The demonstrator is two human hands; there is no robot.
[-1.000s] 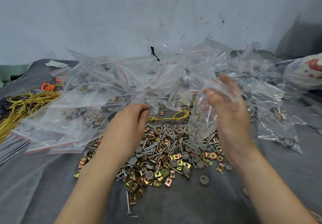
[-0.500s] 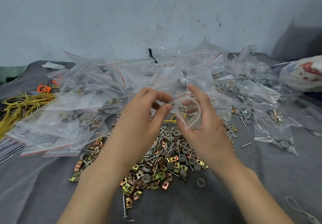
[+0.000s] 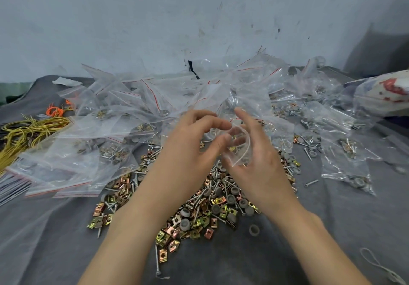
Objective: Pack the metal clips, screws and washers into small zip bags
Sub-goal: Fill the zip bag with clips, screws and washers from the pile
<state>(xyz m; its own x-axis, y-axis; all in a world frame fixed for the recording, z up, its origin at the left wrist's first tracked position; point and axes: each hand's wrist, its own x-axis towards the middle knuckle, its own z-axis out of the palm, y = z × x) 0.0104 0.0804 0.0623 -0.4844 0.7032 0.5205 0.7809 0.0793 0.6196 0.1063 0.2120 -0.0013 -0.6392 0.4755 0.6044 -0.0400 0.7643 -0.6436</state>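
Your right hand (image 3: 259,165) curls round 1 zip bag (image 3: 242,151) while your left hand's (image 3: 190,151) fingers (image 3: 212,125) pinch its rim, likely spreading the mouth above the hardware pile (image 3: 199,213) for filling.

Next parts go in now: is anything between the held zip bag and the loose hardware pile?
Nothing visible does. The right hand holds the small clear zip bag above the loose pile of brass-coloured clips, screws and grey washers, with the left hand at its mouth. Other clear bags lie behind and beside, not between.
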